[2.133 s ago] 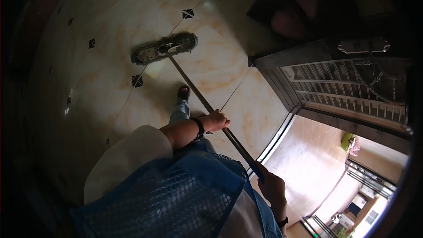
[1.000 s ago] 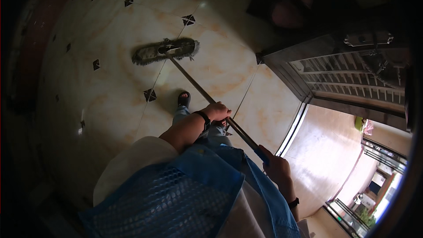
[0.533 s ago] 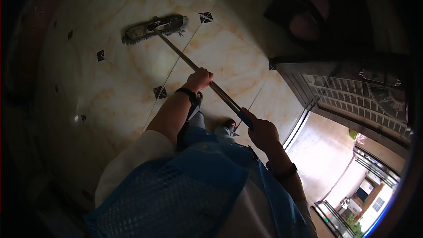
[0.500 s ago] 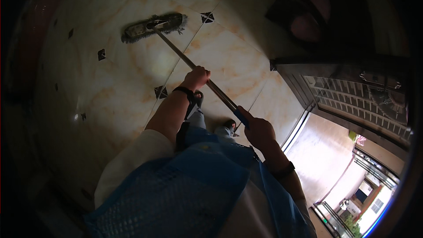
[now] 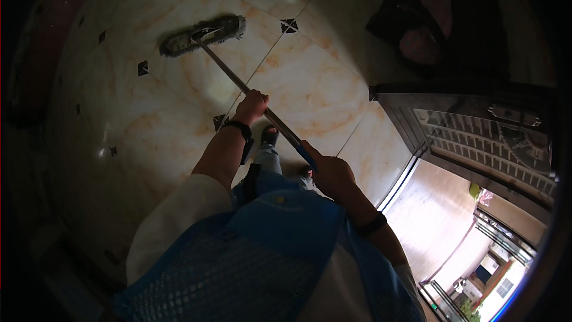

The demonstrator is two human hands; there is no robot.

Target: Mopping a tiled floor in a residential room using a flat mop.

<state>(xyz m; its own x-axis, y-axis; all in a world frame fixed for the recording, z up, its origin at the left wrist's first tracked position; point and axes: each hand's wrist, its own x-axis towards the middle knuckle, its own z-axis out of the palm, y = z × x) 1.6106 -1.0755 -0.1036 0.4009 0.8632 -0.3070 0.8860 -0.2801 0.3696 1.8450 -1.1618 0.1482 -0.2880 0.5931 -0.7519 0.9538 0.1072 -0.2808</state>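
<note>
A flat dust mop (image 5: 229, 70) with a long metal pole slants from the upper left down to my body. Its wide grey fringed head (image 5: 202, 36) lies on the tiled floor (image 5: 298, 89). Partway down the pole, my left hand (image 5: 252, 106) is closed around it. Lower and to the right, my right hand (image 5: 332, 174) grips the blue end section (image 5: 307, 157) of the handle. Both wrists carry dark bands.
At the right stands a dark door frame with a barred panel (image 5: 476, 143), beside a bright doorway (image 5: 426, 209). Dark and pink items (image 5: 420, 45) sit in shadow at the upper right. My sandalled feet (image 5: 270, 135) stand just below the pole.
Both hands and the mop have shifted left relative to the view, the right hand most. The mop head has moved slightly left across the floor. Both hands keep their hold.
</note>
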